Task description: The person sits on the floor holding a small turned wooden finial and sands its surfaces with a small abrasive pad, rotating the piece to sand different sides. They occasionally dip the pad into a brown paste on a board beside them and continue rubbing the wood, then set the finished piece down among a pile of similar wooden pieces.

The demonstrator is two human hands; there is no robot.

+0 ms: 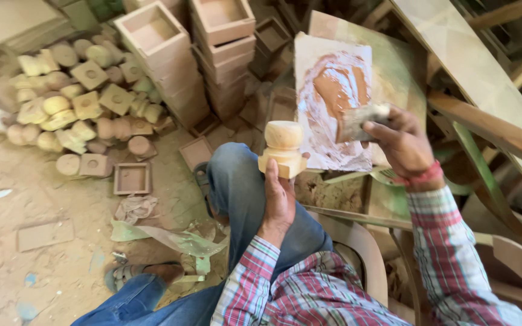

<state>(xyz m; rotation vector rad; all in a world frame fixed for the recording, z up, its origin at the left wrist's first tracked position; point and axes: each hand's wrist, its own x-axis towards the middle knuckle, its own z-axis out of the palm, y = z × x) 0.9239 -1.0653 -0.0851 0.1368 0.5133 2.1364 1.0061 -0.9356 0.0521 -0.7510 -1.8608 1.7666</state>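
Wood piece point(283, 149) stands upright in the left hand point(279, 202), its long axis running roughly vertical, the rounded knob on top and the square base below, held up over the person's knee in blue jeans point(243, 187); the fingers wrap the square base from behind and below, a firm hold on the piece. Just to its right, the right hand point(403, 145) grips a flat scraper point(364, 121) between thumb and fingers, closed tightly on it, the blade lying nearly level and pointing left toward a pale board point(333, 102) smeared with brown paste point(336, 90). The board leans tilted, its long side running up and down, and the wood piece's base sits just beside its lower left edge; whether they touch I cannot tell. Behind, to the upper left, stacks of square wooden boxes point(164, 54) rise from the dusty floor point(43, 199), and farther left lies a heap of similar turned pieces point(74, 102). A crumpled plastic sheet point(170, 238) lies by the foot, and a wooden rail point(496, 133) crosses at the right
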